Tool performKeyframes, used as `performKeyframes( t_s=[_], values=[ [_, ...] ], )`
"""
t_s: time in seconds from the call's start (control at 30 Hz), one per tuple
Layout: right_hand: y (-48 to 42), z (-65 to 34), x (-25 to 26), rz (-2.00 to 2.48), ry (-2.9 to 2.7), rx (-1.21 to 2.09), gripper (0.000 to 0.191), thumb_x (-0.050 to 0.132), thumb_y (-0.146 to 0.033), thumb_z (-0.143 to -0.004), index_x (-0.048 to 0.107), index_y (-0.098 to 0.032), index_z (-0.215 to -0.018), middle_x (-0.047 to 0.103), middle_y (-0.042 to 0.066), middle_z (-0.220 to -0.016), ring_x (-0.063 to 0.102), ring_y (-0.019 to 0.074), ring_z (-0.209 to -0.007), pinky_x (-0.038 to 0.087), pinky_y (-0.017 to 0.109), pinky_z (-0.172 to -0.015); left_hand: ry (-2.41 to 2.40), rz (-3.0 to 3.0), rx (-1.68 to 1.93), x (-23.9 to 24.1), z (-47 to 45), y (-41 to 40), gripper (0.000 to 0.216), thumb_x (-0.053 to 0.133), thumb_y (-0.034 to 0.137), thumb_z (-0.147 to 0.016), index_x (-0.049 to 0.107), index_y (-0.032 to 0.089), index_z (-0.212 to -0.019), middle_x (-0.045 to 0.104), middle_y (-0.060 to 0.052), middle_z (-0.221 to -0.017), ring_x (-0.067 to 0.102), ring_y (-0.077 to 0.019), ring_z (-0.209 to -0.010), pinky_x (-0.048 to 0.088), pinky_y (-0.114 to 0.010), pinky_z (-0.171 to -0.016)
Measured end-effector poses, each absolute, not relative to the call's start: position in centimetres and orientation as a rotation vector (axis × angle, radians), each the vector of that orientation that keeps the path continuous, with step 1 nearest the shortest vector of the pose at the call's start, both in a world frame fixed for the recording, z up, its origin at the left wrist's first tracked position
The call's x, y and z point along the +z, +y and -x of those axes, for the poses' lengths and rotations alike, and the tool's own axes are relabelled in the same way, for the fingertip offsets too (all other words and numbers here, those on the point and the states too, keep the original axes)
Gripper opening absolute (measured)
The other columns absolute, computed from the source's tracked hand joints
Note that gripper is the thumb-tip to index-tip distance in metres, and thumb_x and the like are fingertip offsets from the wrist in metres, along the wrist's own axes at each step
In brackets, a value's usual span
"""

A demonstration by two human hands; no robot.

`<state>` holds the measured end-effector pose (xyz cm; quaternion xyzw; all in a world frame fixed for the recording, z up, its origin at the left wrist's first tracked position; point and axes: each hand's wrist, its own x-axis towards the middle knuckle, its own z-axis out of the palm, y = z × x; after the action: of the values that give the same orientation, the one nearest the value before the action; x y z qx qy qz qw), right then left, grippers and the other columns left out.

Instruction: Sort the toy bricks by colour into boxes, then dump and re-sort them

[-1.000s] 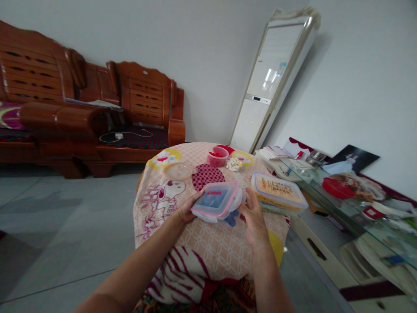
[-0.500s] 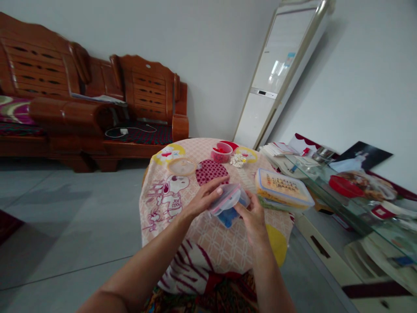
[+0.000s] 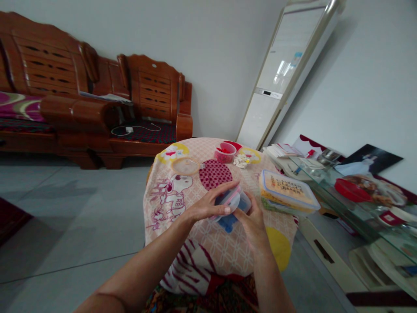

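A small clear plastic box [image 3: 240, 201] with blue pieces inside is gripped between both hands above a round table [image 3: 208, 256] covered with a cartoon-print cloth. My left hand [image 3: 210, 205] lies across its pink-rimmed lid [image 3: 228, 198], fingers curled over the top and pressing it down. My right hand [image 3: 252, 221] cups the box from below and from the right, thumb against its side. Some blue pieces [image 3: 228, 223] show beneath the hands.
Farther back on the table are a round lid [image 3: 185, 165], a red-filled cup [image 3: 225, 153] and white pieces [image 3: 241, 161]. A flat yellow-filled box [image 3: 288, 191] lies to the right. A glass shelf with clutter [image 3: 358, 187], a wooden sofa [image 3: 97, 108] and a standing air conditioner [image 3: 286, 74] surround it.
The lid, held tilted over the box a second ago, has been brought down onto it. My left hand moved from the lid's left edge to lie across its top.
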<state>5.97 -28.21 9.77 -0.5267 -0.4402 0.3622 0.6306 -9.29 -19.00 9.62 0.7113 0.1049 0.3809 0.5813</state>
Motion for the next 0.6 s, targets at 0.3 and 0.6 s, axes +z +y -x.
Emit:
performKeyframes(
  t_s=[0.3,0.6],
  values=[
    [-28.07,-5.81,9.22,1.279,-1.011,0.750,0.064,0.082,-0.041,-0.064,0.059,-0.021,-0.121,0.070,0.006,-0.106,0.067,0.0241,-0.093,0.052,0.037,-0.084,0.233,-1.743,0.888,9.69,9.51,-18.92,0.083,0.080,0.044,-0.067,0.050,0.024,-0.142,0.042,-0.009,-0.152,0.033,-0.0388,-0.140,0.021,-0.053,-0.116],
    [-28.10,-5.86,9.73,1.273,-1.022,0.790,0.062,0.081,-0.039,-0.064,0.058,-0.023,-0.119,0.070,0.004,-0.106,0.066,0.0229,-0.094,0.051,0.035,-0.083,0.206,-1.625,0.845,9.78,9.57,-18.96,0.086,0.077,0.050,-0.067,0.048,0.022,-0.143,0.046,-0.011,-0.147,0.040,-0.0391,-0.134,0.033,-0.049,-0.110]
  ],
)
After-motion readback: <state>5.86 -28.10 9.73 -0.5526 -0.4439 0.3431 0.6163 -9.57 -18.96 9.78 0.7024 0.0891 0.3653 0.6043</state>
